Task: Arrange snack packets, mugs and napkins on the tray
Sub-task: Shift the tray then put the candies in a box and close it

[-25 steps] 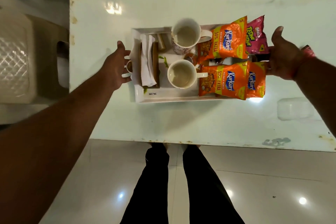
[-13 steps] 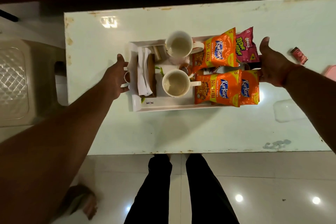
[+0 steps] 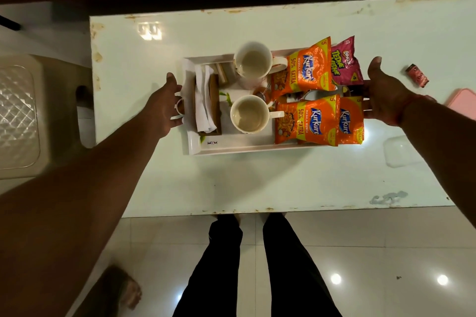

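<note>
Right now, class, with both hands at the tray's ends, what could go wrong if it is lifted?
1. The orange snack packets overhang the tray rim and could slide off.
2. The near mug and far mug stand loose; a tilt may topple them.
3. The napkins could shift.

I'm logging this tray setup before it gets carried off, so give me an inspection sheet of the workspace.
Surface: white table, glossy, edges chipped and stained.
Job's things: white tray holds two mugs, napkins in a wooden holder, three orange Kurkure packets and a pink Bingo packet.
Clutter: small red wrapper, pink object at the right edge, clear lid-like piece.
Grippers: left hand at the tray's left handle, right hand at its right end; grip unclear.
Cables: nothing seen.
Surroundings: tiled floor, plastic chair on the left.
</note>
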### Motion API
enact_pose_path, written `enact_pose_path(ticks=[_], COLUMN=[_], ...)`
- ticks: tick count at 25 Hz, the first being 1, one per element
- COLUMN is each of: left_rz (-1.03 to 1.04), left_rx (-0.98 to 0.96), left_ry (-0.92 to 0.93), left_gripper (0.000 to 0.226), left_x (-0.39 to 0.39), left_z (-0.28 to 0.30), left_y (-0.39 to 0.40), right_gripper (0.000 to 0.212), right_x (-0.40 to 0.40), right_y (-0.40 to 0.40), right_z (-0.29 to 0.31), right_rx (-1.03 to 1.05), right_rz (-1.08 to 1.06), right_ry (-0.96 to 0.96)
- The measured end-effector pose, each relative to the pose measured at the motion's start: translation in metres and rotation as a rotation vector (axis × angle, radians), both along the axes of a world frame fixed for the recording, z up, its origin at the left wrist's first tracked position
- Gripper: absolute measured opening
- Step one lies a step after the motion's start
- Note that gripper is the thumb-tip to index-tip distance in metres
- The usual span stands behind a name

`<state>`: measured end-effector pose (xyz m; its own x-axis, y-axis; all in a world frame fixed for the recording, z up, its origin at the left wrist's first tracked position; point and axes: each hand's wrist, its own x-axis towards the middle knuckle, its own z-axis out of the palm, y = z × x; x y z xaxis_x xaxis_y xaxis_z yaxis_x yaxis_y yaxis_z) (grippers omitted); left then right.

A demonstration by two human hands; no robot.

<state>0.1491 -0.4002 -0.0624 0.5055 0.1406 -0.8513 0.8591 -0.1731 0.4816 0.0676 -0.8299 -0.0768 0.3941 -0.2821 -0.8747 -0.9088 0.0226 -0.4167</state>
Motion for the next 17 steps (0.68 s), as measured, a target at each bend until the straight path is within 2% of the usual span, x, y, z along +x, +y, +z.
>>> enact_pose_path(ticks=[6, 8, 10, 12, 14, 17], left_rz=[-0.021, -0.07, -0.208, -0.308, -0.441, -0.92], left_rx=[-0.003, 0.091, 0.347, 0.564, 0.653, 0.685], left_ry=[0.011, -0.007, -0.174, -0.409, -0.664, -1.09], left_gripper=[0.052, 0.059, 0.065, 0.062, 0.055, 0.049], left_x=[0.001, 0.002, 0.003, 0.002, -0.006, -0.03], left_z=[0.005, 0.009, 0.007, 0.01, 0.023, 0.042], left_y=[-0.003, -0.006, -0.008, -0.016, -0.037, -0.091], right_gripper=[0.091, 0.089, 0.083, 0.087, 0.076, 0.053], right_x=[-0.012, -0.013, -0.018, -0.028, -0.051, -0.084], right_y=[0.003, 0.001, -0.004, -0.014, -0.017, -0.021], right_z=[-0.001, 0.001, 0.001, 0.001, 0.002, -0.006], right_rx=[-0.014, -0.065, -0.163, -0.408, -0.71, -0.809], right_rz=[0.044, 0.021, 0.001, 0.183, 0.375, 0.326], right_ry=[-0.011, -0.051, -0.101, -0.154, -0.244, -0.386])
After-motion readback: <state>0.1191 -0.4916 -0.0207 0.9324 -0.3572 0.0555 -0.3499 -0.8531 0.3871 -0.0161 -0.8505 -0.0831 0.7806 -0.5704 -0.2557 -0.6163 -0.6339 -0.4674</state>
